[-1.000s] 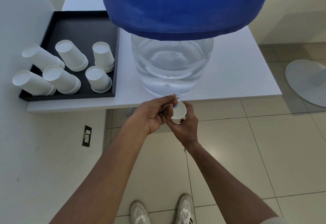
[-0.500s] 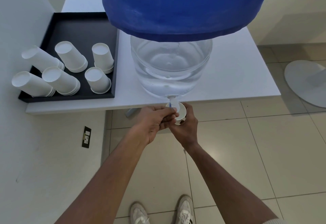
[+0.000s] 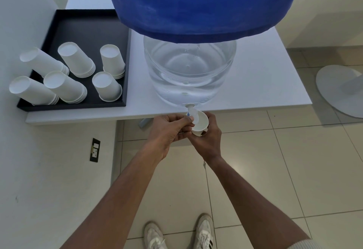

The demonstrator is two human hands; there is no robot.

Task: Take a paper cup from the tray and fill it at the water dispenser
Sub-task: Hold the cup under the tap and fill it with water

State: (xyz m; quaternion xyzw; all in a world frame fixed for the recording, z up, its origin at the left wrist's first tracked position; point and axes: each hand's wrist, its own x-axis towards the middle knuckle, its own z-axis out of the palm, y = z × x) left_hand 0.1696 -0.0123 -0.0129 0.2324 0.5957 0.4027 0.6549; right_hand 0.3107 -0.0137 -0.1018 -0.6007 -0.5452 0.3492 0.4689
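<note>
A paper cup (image 3: 200,123) is held upright in the right hand (image 3: 208,138), whose grip is wrapped round the cup's side and base, just off the near edge of the white table (image 3: 265,83). The cup is placed directly under the small white tap (image 3: 191,111) that sticks out from the bottom of the water dispenser (image 3: 189,68), and the tap's spout reaches down inside the cup's rim. The left hand (image 3: 169,131) is closed on the tap, its fingertips (image 3: 187,120) pinched against the tap's left side, touching the cup's rim. Whether water is running cannot be told. The dispenser's clear tank is topped by a large blue cover (image 3: 206,3). On the left part of the table lies a black tray (image 3: 88,27), just beside the dispenser, and six stacks of upturned paper cups (image 3: 78,72) are kept in its near half. A wall socket (image 3: 95,150) is seen below the table on the left, and white shoes (image 3: 178,233) are seen on the tiled floor (image 3: 294,170).
</note>
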